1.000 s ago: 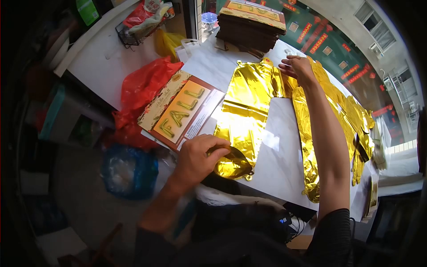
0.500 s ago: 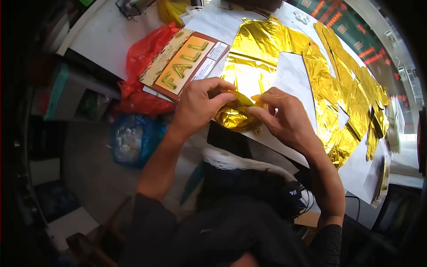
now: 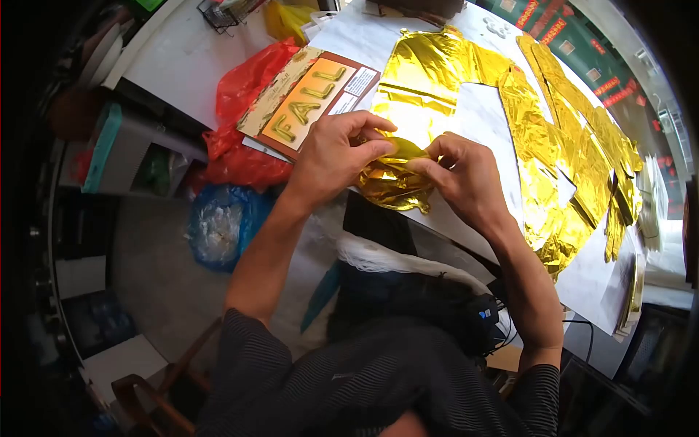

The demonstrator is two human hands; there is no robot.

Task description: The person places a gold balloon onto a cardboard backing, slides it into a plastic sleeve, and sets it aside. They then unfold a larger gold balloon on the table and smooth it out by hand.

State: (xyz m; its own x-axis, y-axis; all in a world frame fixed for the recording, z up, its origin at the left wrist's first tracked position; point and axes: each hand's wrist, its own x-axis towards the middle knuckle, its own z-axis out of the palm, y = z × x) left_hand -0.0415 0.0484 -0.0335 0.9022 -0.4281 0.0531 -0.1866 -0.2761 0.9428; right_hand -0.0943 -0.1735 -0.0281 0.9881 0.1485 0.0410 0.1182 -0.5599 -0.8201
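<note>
A flat gold foil balloon lies along the table, its near end gathered up at the table's front edge. My left hand pinches that folded foil between thumb and fingers on the left side. On the right side, my right hand grips the foil the same way. Between the two hands the foil is bunched, and a crumpled part hangs down below the fingers. Just left of my left hand lies a printed package showing gold letters that read FALL.
More gold foil balloons spread over the right of the white table. A red plastic bag lies at the left edge, with a blue bag below it. White strings hang near my lap.
My right hand has moved slightly up and its fingers have closed more on the foil. The gathered foil sits a little differently between my hands. The view has shifted slightly.
</note>
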